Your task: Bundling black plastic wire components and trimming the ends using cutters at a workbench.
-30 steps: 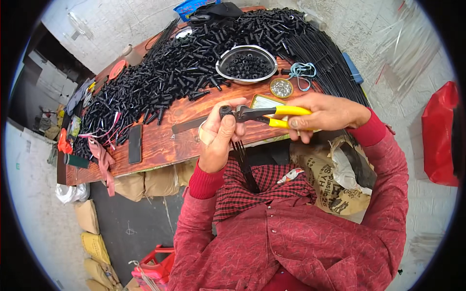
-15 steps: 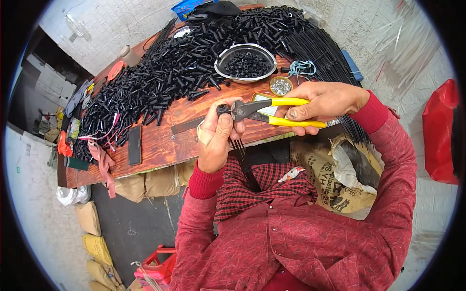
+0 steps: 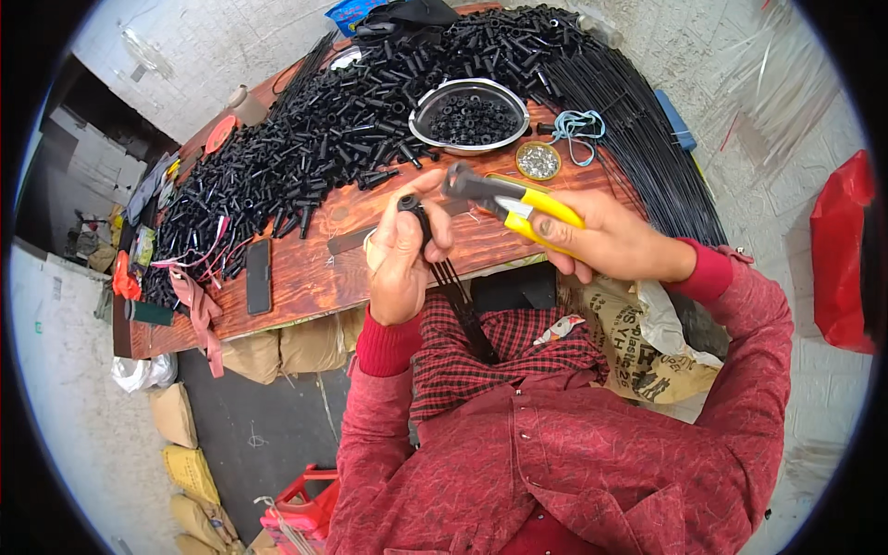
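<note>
My left hand point(image 3: 396, 277) is closed around a small black tubular plastic part point(image 3: 413, 205), its round end pointing up. Several thin black rods point(image 3: 462, 314) run down from under that hand to the checked cloth on my lap. In my right hand point(image 3: 615, 236) are yellow-handled end-cutting pliers point(image 3: 553, 209), with the handles squeezed close together. The pliers' dark head is up and to the right of the black part, apart from it. A great heap of similar black tubes point(image 3: 342, 120) covers the far side of the table.
Beyond my hands sits a metal bowl point(image 3: 418, 134) of small black rings. Near it are a round tin point(image 3: 538, 161) of small shiny pieces and blue cord point(image 3: 578, 125). Long black rods point(image 3: 638, 139) lie at the right. A phone point(image 3: 259, 277) rests on the wooden table point(image 3: 305, 282) at left.
The pliers have come away from the top of the black part, moving slightly up, and their handles have closed together. My left hand still holds the part, slightly lower.
</note>
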Available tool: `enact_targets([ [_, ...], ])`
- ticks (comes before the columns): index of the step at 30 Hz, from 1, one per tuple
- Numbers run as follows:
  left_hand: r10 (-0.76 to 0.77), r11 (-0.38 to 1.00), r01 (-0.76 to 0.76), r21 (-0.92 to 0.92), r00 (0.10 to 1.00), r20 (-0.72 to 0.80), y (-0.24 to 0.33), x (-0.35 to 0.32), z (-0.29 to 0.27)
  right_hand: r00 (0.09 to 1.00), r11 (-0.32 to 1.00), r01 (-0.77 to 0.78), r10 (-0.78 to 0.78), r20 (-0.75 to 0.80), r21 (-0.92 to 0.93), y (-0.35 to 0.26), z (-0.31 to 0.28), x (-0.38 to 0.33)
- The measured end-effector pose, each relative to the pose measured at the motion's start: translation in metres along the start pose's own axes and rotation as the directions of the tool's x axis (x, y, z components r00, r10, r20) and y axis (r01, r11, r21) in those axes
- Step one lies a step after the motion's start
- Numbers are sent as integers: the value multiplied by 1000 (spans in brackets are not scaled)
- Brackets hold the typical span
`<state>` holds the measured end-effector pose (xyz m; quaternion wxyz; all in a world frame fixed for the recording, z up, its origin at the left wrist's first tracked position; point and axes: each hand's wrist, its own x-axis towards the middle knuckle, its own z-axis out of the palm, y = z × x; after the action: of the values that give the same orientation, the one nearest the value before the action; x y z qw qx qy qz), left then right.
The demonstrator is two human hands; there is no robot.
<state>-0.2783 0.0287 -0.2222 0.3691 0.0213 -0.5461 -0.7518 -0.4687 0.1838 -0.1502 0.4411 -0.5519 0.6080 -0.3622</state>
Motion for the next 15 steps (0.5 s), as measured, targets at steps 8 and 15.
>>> enact_targets([
  [8,-1,1000,2,13,999,-32,-3,-1,0,998,981,55,-46,53,-184,-12,-16,8],
  [15,23,998,-23,-55,1000,15,-3,-2,1,979,933,194,-163,124,-302,-23,-26,14],
])
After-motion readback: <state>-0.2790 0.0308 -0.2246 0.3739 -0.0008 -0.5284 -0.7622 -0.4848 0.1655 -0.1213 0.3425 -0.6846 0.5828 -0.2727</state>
